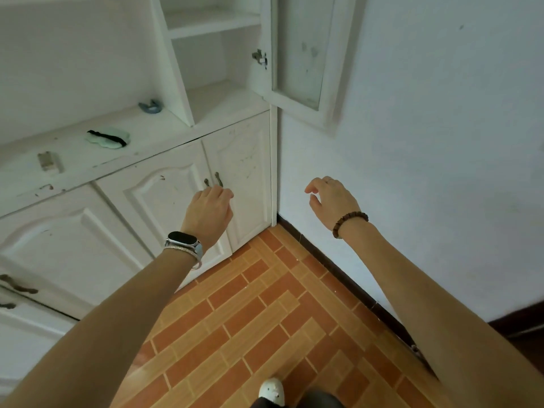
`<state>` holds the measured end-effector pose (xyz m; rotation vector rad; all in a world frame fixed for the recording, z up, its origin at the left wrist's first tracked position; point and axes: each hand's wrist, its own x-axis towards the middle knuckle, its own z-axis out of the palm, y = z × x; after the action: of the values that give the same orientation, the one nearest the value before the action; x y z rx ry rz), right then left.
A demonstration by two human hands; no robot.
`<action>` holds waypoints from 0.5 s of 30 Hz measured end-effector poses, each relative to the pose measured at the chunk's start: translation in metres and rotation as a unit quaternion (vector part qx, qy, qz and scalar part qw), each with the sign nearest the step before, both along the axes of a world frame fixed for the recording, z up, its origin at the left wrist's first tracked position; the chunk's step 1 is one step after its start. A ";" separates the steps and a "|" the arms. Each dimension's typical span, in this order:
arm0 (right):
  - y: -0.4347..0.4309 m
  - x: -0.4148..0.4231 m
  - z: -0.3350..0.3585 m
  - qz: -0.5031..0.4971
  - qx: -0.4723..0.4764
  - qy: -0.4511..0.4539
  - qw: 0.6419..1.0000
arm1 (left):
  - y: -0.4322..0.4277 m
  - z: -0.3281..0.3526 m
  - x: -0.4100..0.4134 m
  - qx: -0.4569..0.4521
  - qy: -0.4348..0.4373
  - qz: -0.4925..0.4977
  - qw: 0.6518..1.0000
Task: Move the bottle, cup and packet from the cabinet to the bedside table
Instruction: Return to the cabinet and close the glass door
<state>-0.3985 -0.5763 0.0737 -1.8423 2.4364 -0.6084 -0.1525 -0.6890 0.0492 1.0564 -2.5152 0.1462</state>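
Observation:
A white cabinet fills the left of the view, its lower doors closed. My left hand reaches to the two dark door handles where the right-hand pair of doors meets; its fingers curl at the handles, and whether they grip one is hidden. My right hand hovers in the air in front of the white wall, fingers apart and holding nothing. The upper shelves on the right stand bare behind an open glass door. No bottle, cup or packet shows.
On the cabinet counter lie a pale green cloth with a black band, a small blue-grey object and a metal latch plate. Orange brick-pattern floor runs below. A white wall with a dark skirting board closes the right.

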 end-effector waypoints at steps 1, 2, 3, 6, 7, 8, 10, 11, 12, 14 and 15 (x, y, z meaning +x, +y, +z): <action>-0.008 -0.001 0.000 -0.001 -0.001 0.000 1.000 | -0.009 0.001 -0.002 0.002 0.004 -0.001 1.000; -0.016 -0.002 0.000 -0.001 0.000 0.000 1.000 | -0.016 0.001 -0.004 0.003 0.006 -0.001 1.000; -0.023 -0.004 -0.001 0.000 0.002 0.000 1.000 | -0.023 0.000 -0.006 0.003 0.007 -0.002 1.000; -0.047 -0.010 -0.001 0.000 0.004 -0.004 1.000 | -0.041 -0.006 -0.013 -0.006 -0.006 -0.014 1.000; -0.055 -0.013 -0.001 0.000 0.004 -0.007 1.000 | -0.047 -0.007 -0.016 -0.008 -0.008 -0.016 1.000; -0.064 -0.015 0.000 0.002 0.003 -0.008 1.000 | -0.054 -0.008 -0.018 -0.007 -0.007 -0.014 1.000; -0.081 -0.020 0.001 0.010 0.004 -0.006 1.000 | -0.068 -0.009 -0.022 -0.004 0.003 -0.006 1.000; -0.089 -0.023 0.001 0.015 0.004 -0.004 1.000 | -0.075 -0.010 -0.025 -0.002 0.009 0.000 1.000; -0.098 -0.027 0.001 0.020 0.004 -0.005 1.000 | -0.082 -0.010 -0.028 -0.001 0.013 0.006 1.000; -0.115 -0.035 0.001 0.028 0.001 -0.011 1.000 | -0.097 -0.010 -0.036 0.000 0.020 0.016 1.000; -0.124 -0.040 0.000 0.033 -0.001 -0.013 0.999 | -0.104 -0.009 -0.041 0.001 0.024 0.020 1.000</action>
<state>-0.4381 -0.7003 0.0742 -1.8946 2.3502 -0.6264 -0.1937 -0.7933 0.0403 1.0991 -2.4530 0.1274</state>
